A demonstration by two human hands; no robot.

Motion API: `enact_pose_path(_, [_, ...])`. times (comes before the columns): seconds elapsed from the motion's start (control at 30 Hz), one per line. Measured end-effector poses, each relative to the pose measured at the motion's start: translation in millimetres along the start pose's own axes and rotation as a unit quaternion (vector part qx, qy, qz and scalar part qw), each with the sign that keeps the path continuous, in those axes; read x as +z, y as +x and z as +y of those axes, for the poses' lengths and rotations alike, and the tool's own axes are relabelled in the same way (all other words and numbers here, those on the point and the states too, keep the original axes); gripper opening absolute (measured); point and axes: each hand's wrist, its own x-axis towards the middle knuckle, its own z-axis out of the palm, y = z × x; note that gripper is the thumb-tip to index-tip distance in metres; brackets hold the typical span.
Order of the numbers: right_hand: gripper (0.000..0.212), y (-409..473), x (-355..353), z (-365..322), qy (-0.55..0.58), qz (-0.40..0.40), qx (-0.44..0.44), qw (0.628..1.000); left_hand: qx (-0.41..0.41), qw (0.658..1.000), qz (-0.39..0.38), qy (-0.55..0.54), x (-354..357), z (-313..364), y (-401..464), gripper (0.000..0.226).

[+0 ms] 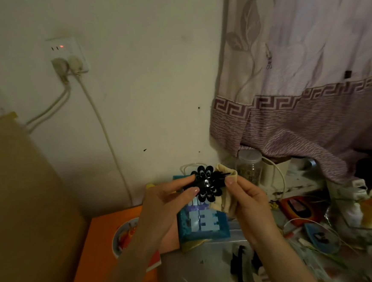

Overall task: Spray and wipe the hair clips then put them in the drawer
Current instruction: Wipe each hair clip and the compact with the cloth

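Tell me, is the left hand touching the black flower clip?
Touching. The head view shows the left hand pinching the black flower clip between thumb and fingers.

Both forearms reach forward, left grip (173, 195) and right grip (242, 192) raised together, fingers curled in pinches.

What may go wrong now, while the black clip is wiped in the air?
The left hand pinches the black flower clip only by its edge, so the cloth pushed by the right hand might knock it loose. It could then fall among the cluttered items below. The dim light may also hide leftover dirt.
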Motion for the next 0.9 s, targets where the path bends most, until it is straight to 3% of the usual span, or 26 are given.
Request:
enact_pose_path(0.2, [0.026,0,-11,-15,-0.022,-0.006,-0.006,1.000,-0.017,0.999,0.017,-0.032,-3,7,2,0.025])
enact_pose_path(0.33, [0.022,-3,-13,-27,-0.108,0.007,-0.090,0.990,-0.028,0.997,0.037,-0.055,-3,11,1,0.022])
enact_pose_path(0.47, [0.033,-9,-4,-21,-0.240,0.045,-0.184,0.952,-0.032,0.995,0.059,-0.077,3,11,0,0.021])
enact_pose_path(0.57, [0.029,-16,6,-10,-0.298,0.060,-0.234,0.923,-0.029,0.993,0.067,-0.093,6,12,-1,0.023])
enact_pose_path(0.73, [0.029,-20,21,1,-0.291,0.055,-0.218,0.930,-0.005,0.994,0.058,-0.098,9,14,-4,0.021])
enact_pose_path(0.9, [0.032,-19,24,2,-0.337,0.050,-0.255,0.905,0.007,0.994,0.043,-0.105,9,17,-8,0.022])
